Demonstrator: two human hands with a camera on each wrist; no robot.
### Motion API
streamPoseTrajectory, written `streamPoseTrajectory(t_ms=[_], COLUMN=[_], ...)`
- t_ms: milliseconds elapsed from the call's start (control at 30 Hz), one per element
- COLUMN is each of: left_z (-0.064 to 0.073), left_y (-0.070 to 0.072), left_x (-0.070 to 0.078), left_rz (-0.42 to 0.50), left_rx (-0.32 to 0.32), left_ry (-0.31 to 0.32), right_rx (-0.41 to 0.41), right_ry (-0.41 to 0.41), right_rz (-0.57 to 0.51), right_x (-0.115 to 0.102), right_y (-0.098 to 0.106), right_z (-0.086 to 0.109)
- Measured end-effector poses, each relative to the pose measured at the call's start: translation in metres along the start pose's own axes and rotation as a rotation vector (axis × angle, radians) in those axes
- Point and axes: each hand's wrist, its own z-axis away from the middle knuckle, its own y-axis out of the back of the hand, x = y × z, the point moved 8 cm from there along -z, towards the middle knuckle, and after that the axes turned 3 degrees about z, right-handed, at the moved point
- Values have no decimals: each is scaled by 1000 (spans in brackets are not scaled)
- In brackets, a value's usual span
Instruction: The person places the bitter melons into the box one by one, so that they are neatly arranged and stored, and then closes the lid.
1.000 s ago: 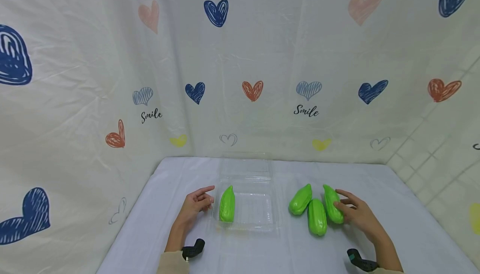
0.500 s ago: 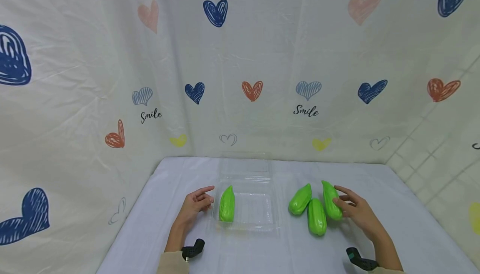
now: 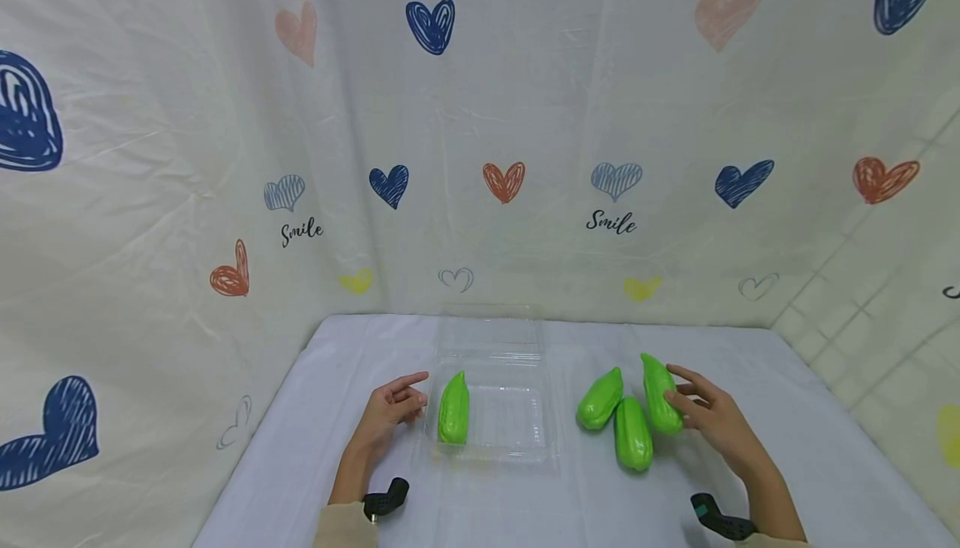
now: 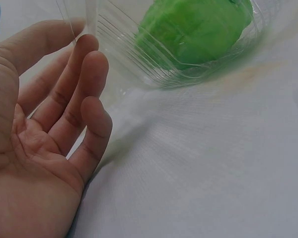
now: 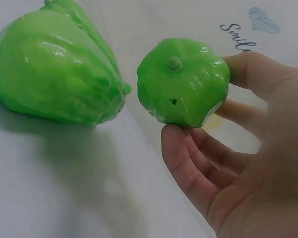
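One right hand (half-curled) around green vegetable

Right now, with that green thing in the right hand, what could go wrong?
The glossy held piece is gripped by the right hand at the fingertips, so it might slip. It could bump the nearest piece. The clear box looks light; the left hand beside it might nudge it.
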Motion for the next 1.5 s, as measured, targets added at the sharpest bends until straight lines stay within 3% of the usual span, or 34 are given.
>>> streamPoseTrajectory(t_ms=[800, 1500], left_z=[-1, -2], left_y=[-1, 2], left_x=[0, -3], left_rz=[-22, -23], left_rx=[-8, 6], left_ry=[-12, 7], right_rx=[31, 11], right_ry=[103, 138], right_rz=[-36, -77], right_x=[-28, -51], right_y=[0, -21], right_z=[3, 3])
